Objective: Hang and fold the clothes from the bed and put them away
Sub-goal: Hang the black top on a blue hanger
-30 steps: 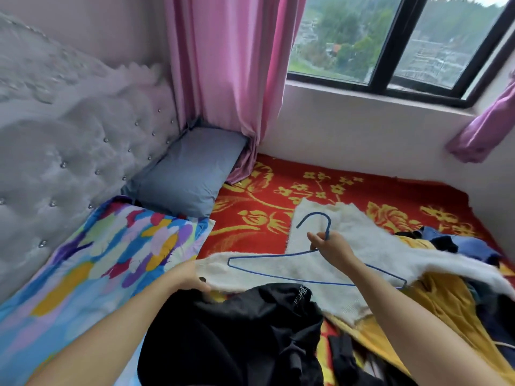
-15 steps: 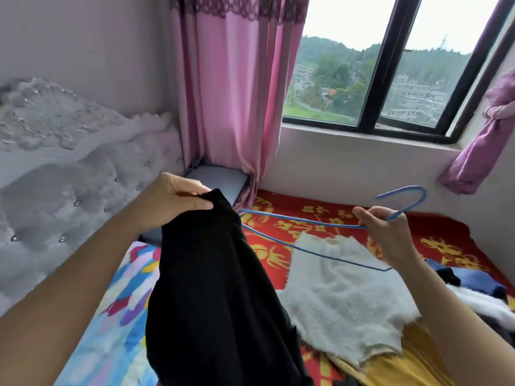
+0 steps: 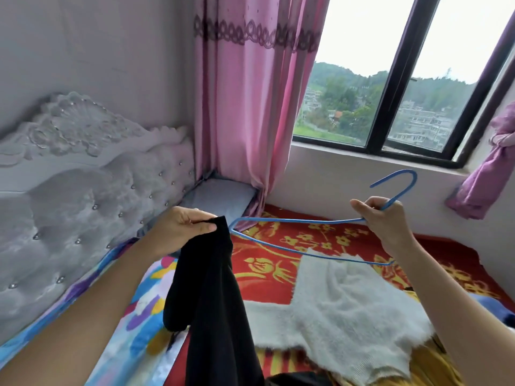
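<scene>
Our left hand [image 3: 181, 228] pinches a black garment [image 3: 220, 307] aloft; our right hand [image 3: 386, 218] grips a blue hanger [image 3: 301, 221] above the bed [image 3: 267, 277].

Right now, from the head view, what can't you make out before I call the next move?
Head view only:
- The black garment: bunched in the left hand, bottom cut off by the lower frame edge; type and opening unclear.
- The blue hanger, held by the right hand: whether its nearest tip touches the garment cannot be told.
- The white sweater: right side hidden behind the right forearm.
</scene>
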{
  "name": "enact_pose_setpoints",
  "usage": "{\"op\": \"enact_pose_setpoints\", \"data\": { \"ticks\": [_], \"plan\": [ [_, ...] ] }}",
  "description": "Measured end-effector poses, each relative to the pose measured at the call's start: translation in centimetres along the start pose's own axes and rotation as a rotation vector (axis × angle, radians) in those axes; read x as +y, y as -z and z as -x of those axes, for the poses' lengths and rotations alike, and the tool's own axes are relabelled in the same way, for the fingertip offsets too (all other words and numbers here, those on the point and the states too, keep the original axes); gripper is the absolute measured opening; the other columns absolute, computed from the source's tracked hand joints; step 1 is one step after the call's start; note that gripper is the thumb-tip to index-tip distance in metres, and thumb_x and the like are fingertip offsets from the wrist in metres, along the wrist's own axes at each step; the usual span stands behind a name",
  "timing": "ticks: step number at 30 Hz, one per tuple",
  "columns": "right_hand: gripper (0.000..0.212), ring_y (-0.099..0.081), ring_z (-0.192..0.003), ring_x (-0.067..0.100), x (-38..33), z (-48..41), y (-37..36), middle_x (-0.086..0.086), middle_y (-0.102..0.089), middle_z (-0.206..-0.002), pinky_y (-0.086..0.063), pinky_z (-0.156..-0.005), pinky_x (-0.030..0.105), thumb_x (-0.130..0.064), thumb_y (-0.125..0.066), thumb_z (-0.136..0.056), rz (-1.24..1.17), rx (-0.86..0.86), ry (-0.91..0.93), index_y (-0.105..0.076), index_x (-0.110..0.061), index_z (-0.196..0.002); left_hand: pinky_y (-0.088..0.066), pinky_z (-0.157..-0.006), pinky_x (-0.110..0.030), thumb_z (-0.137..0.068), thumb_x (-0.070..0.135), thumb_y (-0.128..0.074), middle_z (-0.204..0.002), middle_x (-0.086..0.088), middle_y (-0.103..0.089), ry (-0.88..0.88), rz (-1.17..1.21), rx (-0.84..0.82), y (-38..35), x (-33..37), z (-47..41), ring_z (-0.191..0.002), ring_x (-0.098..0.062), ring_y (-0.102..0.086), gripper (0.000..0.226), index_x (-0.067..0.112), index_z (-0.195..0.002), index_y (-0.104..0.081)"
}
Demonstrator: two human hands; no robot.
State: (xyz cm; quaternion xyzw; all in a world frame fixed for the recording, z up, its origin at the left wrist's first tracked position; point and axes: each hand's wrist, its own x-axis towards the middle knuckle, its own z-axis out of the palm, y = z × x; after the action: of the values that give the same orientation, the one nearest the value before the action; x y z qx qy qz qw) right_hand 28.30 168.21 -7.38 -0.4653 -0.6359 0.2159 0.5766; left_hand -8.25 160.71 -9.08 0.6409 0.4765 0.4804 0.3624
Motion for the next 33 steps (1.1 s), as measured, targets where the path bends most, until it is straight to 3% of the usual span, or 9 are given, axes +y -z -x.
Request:
{"op": "enact_pose_setpoints", "data": {
  "ticks": [6, 11, 16, 25, 28, 33],
  "plan": [
    [0.051, -0.027, -0.032, 0.004, 0.2, 1.3, -2.8, -0.011, -0.029, -0.032, -0.024, -0.037, 0.008, -0.007, -0.066, -0.084, 0.025, -0.036, -0.034, -0.038, -0.014, -0.043, -0.051, -0.065, -0.011, -0.083, -0.010, -0.057, -0.075, 0.006, -0.074, 0.036, 0.197, 0.097, 0.0, -2.5, 2.3, -0.071, -0.003, -0.069, 0.035, 0.020, -0.080, -0.075],
    [0.050, -0.024, -0.032, 0.005, 0.3, 2.6, -5.0, -0.012, -0.026, -0.032, -0.023, -0.037, 0.011, -0.008, -0.065, -0.086, 0.039, -0.112, -0.106, -0.036, -0.010, -0.045, -0.051, -0.067, -0.010, -0.084, -0.005, -0.061, -0.080, 0.004, -0.075, 0.095, 0.169, 0.033, 0.6, -3.4, 3.8, -0.075, -0.006, -0.070, 0.044, 0.034, -0.072, -0.078],
    [0.051, -0.021, -0.033, 0.004, 0.1, 2.9, -5.8, -0.013, -0.023, -0.035, -0.022, -0.036, 0.013, -0.009, -0.063, -0.088, -0.025, -0.117, -0.172, -0.034, -0.010, -0.046, -0.052, -0.066, -0.013, -0.085, -0.004, -0.060, -0.086, -0.003, -0.075, 0.134, 0.243, 0.119, 0.9, -4.6, 5.1, -0.077, -0.008, -0.070, 0.036, 0.027, -0.077, -0.078],
    [0.046, -0.027, -0.034, 0.004, 1.1, 4.8, -6.8, -0.004, -0.031, -0.040, -0.025, -0.038, 0.013, -0.011, -0.067, -0.085, 0.050, -0.155, -0.200, -0.043, -0.007, -0.047, -0.051, -0.062, -0.011, -0.084, -0.005, -0.059, -0.080, 0.000, -0.075, 0.121, 0.311, 0.203, 0.8, -5.8, 6.4, -0.071, -0.006, -0.070, 0.031, 0.021, -0.080, -0.075],
    [0.047, -0.029, -0.033, 0.004, 1.6, 5.2, -6.6, -0.012, -0.031, -0.035, -0.025, -0.037, 0.011, -0.012, -0.066, -0.085, 0.043, -0.147, -0.231, -0.043, -0.009, -0.045, -0.051, -0.062, -0.011, -0.084, -0.005, -0.059, -0.078, 0.001, -0.074, 0.127, 0.299, 0.224, 0.9, -6.2, 6.7, -0.070, -0.006, -0.069, 0.031, 0.022, -0.080, -0.075],
    [0.048, -0.027, -0.032, 0.003, 2.0, 5.9, -6.8, -0.011, -0.031, -0.036, -0.024, -0.036, 0.011, -0.015, -0.067, -0.085, 0.029, -0.196, -0.272, -0.042, -0.012, -0.044, -0.050, -0.063, -0.010, -0.082, -0.005, -0.061, -0.076, 0.003, -0.074, 0.149, 0.292, 0.227, 1.0, -7.0, 7.4, -0.068, -0.004, -0.068, 0.039, 0.028, -0.071, -0.078]
  ]
}}
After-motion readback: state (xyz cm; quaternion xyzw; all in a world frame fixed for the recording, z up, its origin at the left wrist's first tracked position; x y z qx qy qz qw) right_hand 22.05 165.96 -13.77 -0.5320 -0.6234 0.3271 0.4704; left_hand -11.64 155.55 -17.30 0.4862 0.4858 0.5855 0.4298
